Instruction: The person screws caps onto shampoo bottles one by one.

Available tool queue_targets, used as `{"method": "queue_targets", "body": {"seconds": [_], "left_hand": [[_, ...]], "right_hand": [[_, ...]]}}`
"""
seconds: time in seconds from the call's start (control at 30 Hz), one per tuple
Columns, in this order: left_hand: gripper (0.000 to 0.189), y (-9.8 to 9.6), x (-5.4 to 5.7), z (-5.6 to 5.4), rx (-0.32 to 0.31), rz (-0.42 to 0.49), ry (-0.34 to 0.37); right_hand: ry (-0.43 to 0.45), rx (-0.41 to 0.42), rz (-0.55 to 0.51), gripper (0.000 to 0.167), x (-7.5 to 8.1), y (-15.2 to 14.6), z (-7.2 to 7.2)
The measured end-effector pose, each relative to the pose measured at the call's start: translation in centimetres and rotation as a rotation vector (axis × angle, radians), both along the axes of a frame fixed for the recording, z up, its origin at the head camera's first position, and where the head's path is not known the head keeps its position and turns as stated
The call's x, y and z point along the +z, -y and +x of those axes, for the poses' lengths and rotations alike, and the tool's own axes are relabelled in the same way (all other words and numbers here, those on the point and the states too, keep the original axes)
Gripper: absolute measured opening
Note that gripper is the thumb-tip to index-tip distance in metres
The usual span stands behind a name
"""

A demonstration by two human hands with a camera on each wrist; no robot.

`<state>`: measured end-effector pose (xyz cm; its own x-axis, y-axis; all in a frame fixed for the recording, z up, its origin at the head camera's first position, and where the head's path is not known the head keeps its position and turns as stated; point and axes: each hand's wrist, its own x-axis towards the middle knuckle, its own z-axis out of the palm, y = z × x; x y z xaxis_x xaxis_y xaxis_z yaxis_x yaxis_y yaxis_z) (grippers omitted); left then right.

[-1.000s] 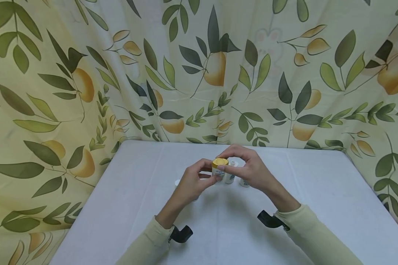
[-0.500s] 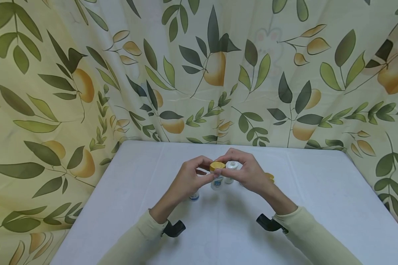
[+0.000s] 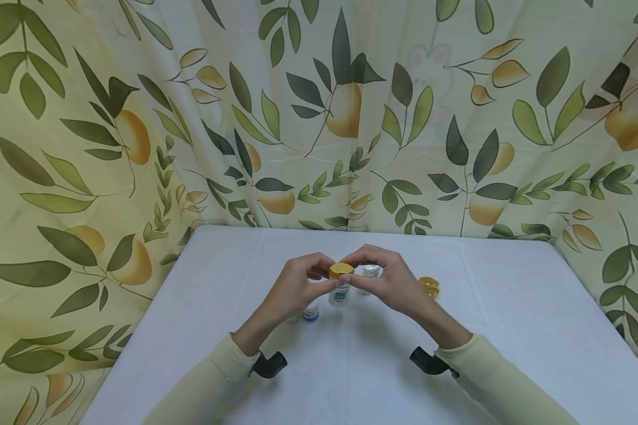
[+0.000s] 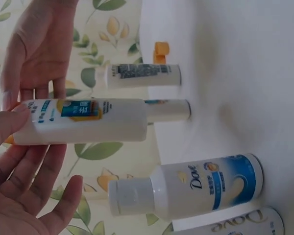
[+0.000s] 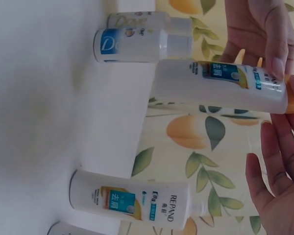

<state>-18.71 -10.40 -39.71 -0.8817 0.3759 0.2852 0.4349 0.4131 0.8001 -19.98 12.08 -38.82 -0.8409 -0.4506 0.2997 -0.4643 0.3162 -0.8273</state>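
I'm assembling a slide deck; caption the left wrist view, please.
Left hand and right hand hold an orange-capped bottle above a white table, Dove bottles standing nearby.

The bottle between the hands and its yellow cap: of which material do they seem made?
Bottle: probably smooth plastic with a soft sheen, judging by its even white surface. Cap: likely plastic too, from its uniform colour; its finish is unclear.
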Motion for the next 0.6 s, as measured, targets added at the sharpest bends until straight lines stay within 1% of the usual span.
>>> {"method": "queue_targets", "body": {"seconds": [0.23, 0.5, 0.6], "left_hand": [[0.022, 0.6, -0.4, -0.3, -0.036, 0.001, 0.01], [0.022, 1.0, -0.7, -0.5, -0.068, -0.014, -0.025], [0.022, 1.2, -0.7, -0.6, -0.08, -0.027, -0.022]], "right_hand": [[-0.001, 0.041, -0.001, 0.02, -0.5, 0.1, -0.2], [-0.005, 0.049, -0.002, 0.019, -0.8, 0.3, -0.2], [-0.009, 0.043, 0.005, 0.021, -1.0, 0.4, -0.2]]}}
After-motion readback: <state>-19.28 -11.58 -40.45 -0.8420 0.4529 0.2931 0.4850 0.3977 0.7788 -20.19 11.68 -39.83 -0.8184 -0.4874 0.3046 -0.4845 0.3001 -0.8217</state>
